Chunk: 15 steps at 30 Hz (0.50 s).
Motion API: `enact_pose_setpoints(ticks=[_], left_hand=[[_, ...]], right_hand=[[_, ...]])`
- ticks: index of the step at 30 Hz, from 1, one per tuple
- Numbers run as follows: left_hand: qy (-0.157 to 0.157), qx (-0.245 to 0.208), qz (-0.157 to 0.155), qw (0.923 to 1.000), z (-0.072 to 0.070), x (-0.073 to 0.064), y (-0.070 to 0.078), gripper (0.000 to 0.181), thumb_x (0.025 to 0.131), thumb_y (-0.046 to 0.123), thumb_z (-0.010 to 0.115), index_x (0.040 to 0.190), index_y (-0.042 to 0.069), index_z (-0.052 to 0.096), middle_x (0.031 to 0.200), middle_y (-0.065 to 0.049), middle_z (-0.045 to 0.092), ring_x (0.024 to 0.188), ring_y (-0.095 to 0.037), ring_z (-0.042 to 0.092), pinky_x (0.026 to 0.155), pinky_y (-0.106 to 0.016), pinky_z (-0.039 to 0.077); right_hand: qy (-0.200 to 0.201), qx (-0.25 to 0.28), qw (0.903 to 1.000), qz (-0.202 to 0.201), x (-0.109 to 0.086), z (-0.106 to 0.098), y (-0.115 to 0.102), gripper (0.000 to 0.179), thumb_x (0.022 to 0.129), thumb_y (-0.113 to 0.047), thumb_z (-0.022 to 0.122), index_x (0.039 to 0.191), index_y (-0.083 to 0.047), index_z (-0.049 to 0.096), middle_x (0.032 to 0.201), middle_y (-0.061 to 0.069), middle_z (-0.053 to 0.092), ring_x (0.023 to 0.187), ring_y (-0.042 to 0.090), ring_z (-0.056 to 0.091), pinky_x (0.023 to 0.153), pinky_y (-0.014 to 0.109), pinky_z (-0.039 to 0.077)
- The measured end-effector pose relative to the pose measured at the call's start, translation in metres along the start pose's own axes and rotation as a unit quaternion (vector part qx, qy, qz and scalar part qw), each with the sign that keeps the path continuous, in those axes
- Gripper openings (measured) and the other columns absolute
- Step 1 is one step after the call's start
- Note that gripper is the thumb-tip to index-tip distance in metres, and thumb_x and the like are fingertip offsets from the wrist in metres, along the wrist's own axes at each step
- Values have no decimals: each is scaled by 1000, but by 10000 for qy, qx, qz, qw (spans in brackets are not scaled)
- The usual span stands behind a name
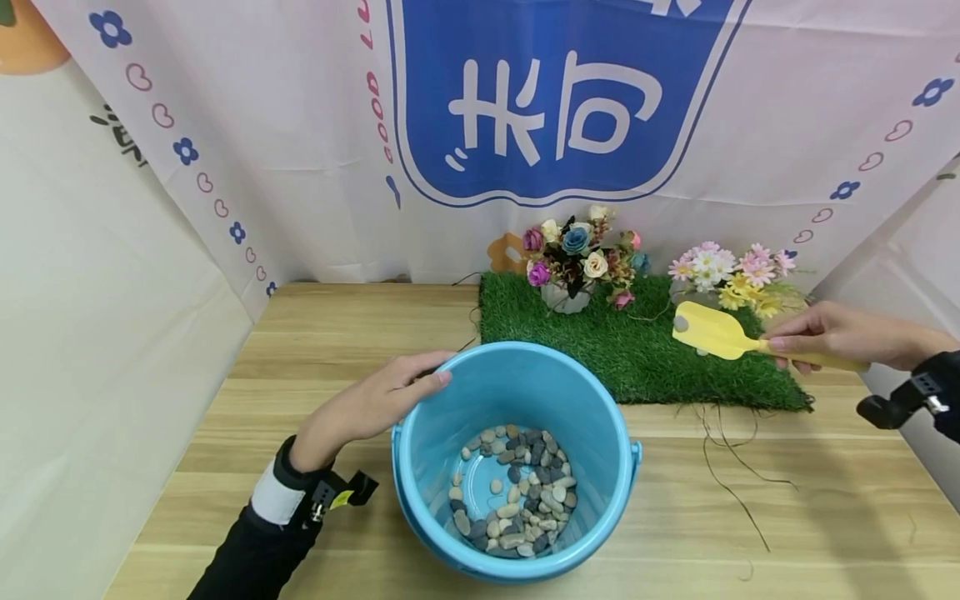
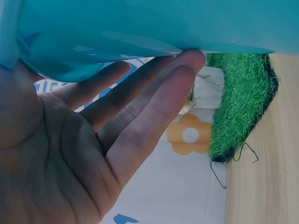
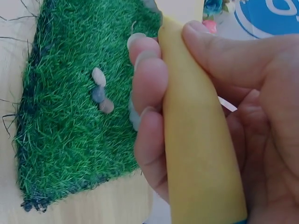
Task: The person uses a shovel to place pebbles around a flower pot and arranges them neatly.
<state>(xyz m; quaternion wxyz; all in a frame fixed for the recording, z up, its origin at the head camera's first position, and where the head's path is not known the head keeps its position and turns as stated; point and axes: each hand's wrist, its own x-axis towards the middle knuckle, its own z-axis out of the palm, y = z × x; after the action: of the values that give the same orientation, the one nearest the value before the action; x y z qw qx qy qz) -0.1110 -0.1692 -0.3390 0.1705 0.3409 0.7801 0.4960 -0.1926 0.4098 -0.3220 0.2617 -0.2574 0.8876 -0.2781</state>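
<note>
We see a pale wood-grain tabletop (image 1: 322, 333) backed by a white cloth hanging (image 1: 300, 108) printed with a large blue shield (image 1: 557, 96); off-white sheets (image 1: 97, 333) flank both sides, and a soft shadow (image 1: 847, 500) falls at right.

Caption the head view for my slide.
Left hand on a blue bucket of pebbles; right hand holds a yellow scoop.
</note>
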Motion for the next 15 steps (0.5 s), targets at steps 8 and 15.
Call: enact_pose_setpoints(ticks=[8,15], left_hand=[[8,13,12,10000,0,0,1,36,102,21,35,138,17,40,113,-7,61,84,-20,65,67,-36,56],[25,-4,-61,10000,0,0,-1,36,102,17,35,137,14,41,112,-9,61,82,-21,65,66,-35,56]], right_hand=[[113,413,9978,510,-2,8,16,28,99,-26,44,106,-8,65,77,6,58,63,20,54,59,31,52],[204,307,9963,776,-2,16,33,35,98,-30,46,114,-3,63,76,7,60,63,21,55,57,31,51]])
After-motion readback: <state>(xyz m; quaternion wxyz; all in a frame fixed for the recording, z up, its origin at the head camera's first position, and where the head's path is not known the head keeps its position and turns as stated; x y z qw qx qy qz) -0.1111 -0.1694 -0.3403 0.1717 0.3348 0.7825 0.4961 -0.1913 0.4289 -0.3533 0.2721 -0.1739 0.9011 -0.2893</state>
